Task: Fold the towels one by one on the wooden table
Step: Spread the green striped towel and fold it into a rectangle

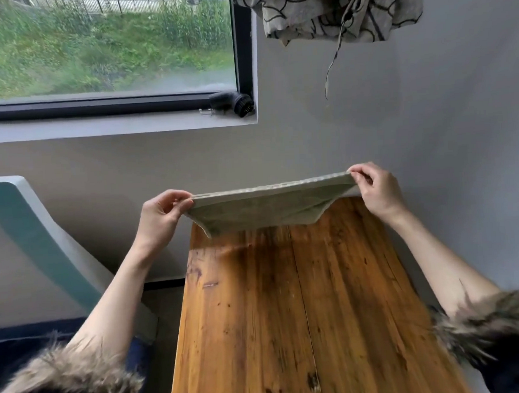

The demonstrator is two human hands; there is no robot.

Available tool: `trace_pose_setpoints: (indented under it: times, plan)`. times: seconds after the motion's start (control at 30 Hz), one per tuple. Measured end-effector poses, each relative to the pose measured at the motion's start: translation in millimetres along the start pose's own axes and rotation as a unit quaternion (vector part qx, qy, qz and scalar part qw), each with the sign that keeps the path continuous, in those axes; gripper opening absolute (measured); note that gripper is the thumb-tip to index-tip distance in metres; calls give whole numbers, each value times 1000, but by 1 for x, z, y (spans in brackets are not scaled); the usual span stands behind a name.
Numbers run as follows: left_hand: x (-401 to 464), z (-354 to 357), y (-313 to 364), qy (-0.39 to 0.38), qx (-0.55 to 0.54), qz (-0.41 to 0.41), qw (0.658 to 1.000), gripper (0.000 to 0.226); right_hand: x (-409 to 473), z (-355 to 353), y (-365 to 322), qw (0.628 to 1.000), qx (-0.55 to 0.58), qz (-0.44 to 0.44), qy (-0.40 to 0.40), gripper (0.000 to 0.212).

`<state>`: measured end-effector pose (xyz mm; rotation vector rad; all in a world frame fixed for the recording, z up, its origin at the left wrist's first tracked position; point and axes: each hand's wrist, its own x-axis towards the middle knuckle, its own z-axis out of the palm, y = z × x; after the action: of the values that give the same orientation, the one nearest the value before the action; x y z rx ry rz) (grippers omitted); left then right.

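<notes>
A pale grey-green towel (262,206) hangs stretched in the air over the far end of the wooden table (304,309). My left hand (159,216) pinches its upper left corner and my right hand (376,190) pinches its upper right corner. The towel looks doubled over, its top edge taut between my hands. Its lower edge sags to just above the tabletop. Whether it touches the wood cannot be told.
A grey wall stands right behind the table. A window (100,45) with a small black object (234,102) on its sill is at upper left. Patterned cloth (331,6) hangs at upper right. A teal and grey chair (39,240) stands left of the table.
</notes>
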<state>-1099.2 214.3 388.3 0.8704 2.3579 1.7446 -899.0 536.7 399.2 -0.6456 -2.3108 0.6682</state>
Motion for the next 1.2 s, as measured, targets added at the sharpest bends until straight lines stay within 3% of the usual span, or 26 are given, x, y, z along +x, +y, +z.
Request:
trace_pose_setpoints:
  times: [0.13, 0.23, 0.43, 0.57, 0.67, 0.8, 1.0, 1.2]
  plan:
    - [-51, 7, -42, -85, 80, -46, 992, 19, -59, 15, 31, 995, -27, 0, -95, 13]
    - [-94, 20, -76, -150, 124, -118, 974, 16, -120, 34, 57, 975, -62, 70, -201, 17]
    - [-173, 39, -127, -285, 169, -239, 913, 11, -213, 48, 81, 883, -103, 216, -404, 24]
    - [-200, 43, -141, -346, 152, -299, 877, 8, -231, 43, 90, 825, -103, 281, -479, 22]
    - [-201, 42, -144, -321, 120, -327, 881, 9, -224, 42, 93, 820, -80, 301, -480, 18]
    - [-177, 43, -138, -275, 69, -349, 893, 9, -199, 52, 87, 860, -30, 299, -413, 16]
    - [-120, 54, -149, -195, 73, -306, 929, 12, -153, 84, 90, 900, -5, 293, -323, 21]
    - [-73, 73, -187, -119, 84, -291, 946, 7, -116, 130, 113, 908, 25, 307, -284, 16]
